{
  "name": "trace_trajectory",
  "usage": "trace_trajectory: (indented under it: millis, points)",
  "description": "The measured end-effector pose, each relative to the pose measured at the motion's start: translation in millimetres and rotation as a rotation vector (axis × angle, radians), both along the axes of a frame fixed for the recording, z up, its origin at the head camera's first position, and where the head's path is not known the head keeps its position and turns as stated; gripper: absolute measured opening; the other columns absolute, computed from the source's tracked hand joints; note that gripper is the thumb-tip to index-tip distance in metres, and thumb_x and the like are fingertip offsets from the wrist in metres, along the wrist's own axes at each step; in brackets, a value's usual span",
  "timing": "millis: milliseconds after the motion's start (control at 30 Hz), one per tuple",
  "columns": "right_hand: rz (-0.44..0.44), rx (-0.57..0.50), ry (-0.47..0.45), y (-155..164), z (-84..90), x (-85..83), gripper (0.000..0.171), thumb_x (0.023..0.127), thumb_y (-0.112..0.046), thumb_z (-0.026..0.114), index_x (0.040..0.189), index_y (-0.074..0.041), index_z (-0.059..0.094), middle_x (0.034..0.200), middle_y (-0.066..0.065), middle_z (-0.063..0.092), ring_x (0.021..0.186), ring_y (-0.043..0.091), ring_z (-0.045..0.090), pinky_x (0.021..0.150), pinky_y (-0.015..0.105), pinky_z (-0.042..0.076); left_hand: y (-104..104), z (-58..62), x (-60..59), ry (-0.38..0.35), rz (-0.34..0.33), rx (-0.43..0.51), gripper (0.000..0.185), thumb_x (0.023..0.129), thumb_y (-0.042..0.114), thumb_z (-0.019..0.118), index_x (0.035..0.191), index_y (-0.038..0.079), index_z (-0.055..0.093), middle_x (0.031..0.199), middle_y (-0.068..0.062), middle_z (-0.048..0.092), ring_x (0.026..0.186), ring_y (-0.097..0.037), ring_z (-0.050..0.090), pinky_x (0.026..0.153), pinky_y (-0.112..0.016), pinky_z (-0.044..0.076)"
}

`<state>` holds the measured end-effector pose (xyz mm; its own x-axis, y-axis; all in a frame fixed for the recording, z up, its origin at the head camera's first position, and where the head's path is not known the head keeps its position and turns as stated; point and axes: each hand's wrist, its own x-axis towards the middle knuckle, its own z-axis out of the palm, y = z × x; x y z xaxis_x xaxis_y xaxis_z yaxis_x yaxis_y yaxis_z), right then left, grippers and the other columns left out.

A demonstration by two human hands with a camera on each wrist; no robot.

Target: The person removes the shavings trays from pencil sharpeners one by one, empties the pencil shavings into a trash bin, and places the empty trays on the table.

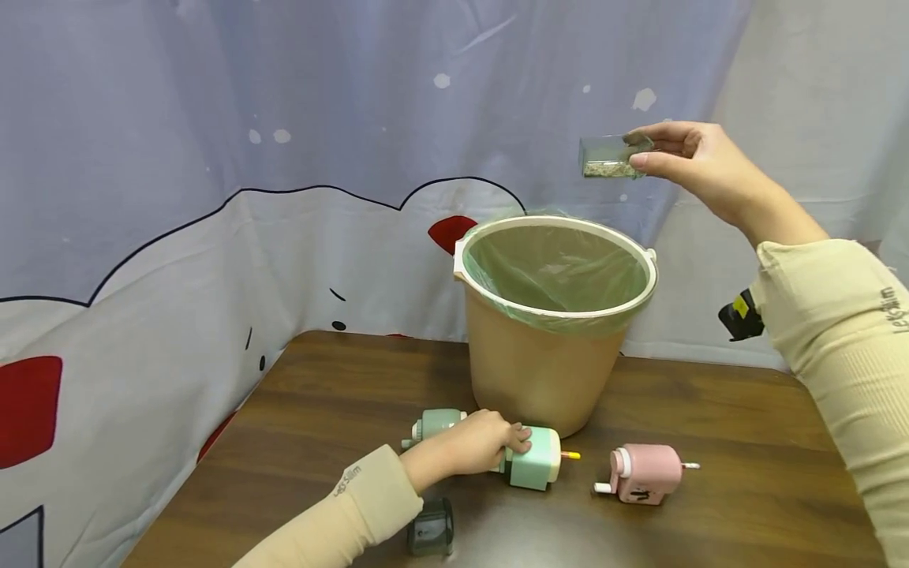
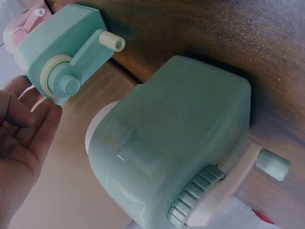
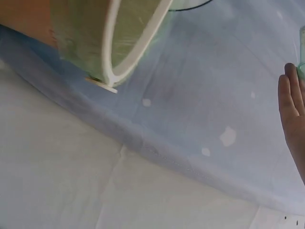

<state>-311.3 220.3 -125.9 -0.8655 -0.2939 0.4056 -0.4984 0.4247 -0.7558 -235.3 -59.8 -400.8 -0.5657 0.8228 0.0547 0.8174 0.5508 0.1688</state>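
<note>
High to the right of the bucket (image 1: pixel 554 379), my right hand (image 1: pixel 710 170) pinches a clear grey shavings drawer (image 1: pixel 609 158) with pale pencil shavings along its bottom. The right wrist view catches only an edge of that drawer (image 3: pixel 302 47) near the fingertips. My left hand (image 1: pixel 479 443) touches a mint-green crank pencil sharpener (image 1: pixel 534 457), which has a yellow-orange pencil in it. Relaxed fingers (image 2: pixel 40 126) lie against its side in the left wrist view. A darker green sharpener (image 2: pixel 176 124) stands beside that hand.
A pink crank sharpener (image 1: pixel 648 472) with a pencil in it stands right on the wooden table (image 1: pixel 746 426). A dark translucent drawer (image 1: pixel 431 527) lies near the front, by the left sleeve. A green bag lines the bucket's white rim (image 1: pixel 554 314). A patterned curtain (image 1: pixel 319 118) hangs behind.
</note>
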Motion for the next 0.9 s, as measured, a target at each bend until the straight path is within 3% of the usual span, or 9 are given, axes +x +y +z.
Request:
trace_trajectory:
  millis: [100,267,433,600,700,833,900]
  points:
    - [-0.003,0.033,-0.010,0,5.4,-5.5,0.033,0.090,-0.023,0.061,0.122,-0.018,0.059,0.091,-0.021,0.067,0.089,-0.005,0.059,0.079,0.008,0.040,2,0.8,2.6,0.001,0.008,-0.007,0.039,0.086,-0.006,0.055,0.117,0.015,0.065,0.125,0.002,0.059,0.117,-0.010,0.056,0.052,-0.008,0.035]
    - [-0.018,0.064,-0.038,-6,12.7,-17.0,0.042,0.089,-0.023,0.063,0.129,-0.015,0.055,0.098,-0.022,0.064,0.093,-0.007,0.058,0.082,0.008,0.040,1,-0.3,4.7,0.047,-0.003,-0.020,0.039,0.085,-0.005,0.055,0.116,0.017,0.068,0.124,0.001,0.060,0.114,-0.010,0.058,0.070,-0.013,0.050]
    - [0.001,0.098,-0.045,-11,23.5,-24.9,0.049,0.088,-0.020,0.065,0.132,-0.006,0.050,0.093,-0.021,0.064,0.090,-0.007,0.059,0.079,0.008,0.040,4,-1.3,3.2,0.083,-0.020,-0.038,0.040,0.085,-0.004,0.056,0.115,0.018,0.069,0.124,0.002,0.061,0.114,-0.009,0.059,0.069,-0.015,0.051]
    - [-0.022,0.243,0.015,-18,24.9,-27.1,0.055,0.086,-0.021,0.068,0.132,0.001,0.048,0.090,-0.021,0.062,0.083,-0.010,0.059,0.074,0.007,0.041,7,-3.1,2.7,0.085,-0.026,-0.044,0.041,0.084,-0.004,0.055,0.117,0.018,0.067,0.125,0.002,0.061,0.114,-0.009,0.058,0.061,-0.013,0.046]
    - [-0.038,0.334,0.098,-27,19.2,-28.0,0.057,0.083,-0.021,0.070,0.130,0.005,0.049,0.097,-0.005,0.064,0.078,-0.013,0.057,0.071,0.006,0.042,7,-5.6,4.5,0.073,-0.016,-0.037,0.042,0.084,-0.005,0.055,0.118,0.018,0.066,0.124,0.002,0.061,0.115,-0.009,0.058,0.059,-0.012,0.045]
    - [-0.035,0.373,0.175,-35,12.0,-28.5,0.057,0.081,-0.018,0.071,0.129,0.005,0.049,0.115,0.021,0.057,0.079,-0.011,0.054,0.072,0.005,0.043,5,-8.6,5.8,0.090,-0.006,-0.032,0.042,0.083,-0.004,0.056,0.118,0.018,0.066,0.123,0.002,0.061,0.114,-0.008,0.058,0.074,-0.016,0.052]
    - [-0.032,0.385,0.182,-37,10.4,-27.5,0.057,0.081,-0.017,0.071,0.129,0.004,0.048,0.118,0.023,0.055,0.083,-0.005,0.055,0.074,0.007,0.044,5,-9.4,5.2,0.111,-0.011,-0.035,0.042,0.083,-0.003,0.056,0.117,0.018,0.066,0.123,0.002,0.061,0.114,-0.008,0.058,0.079,-0.019,0.052]
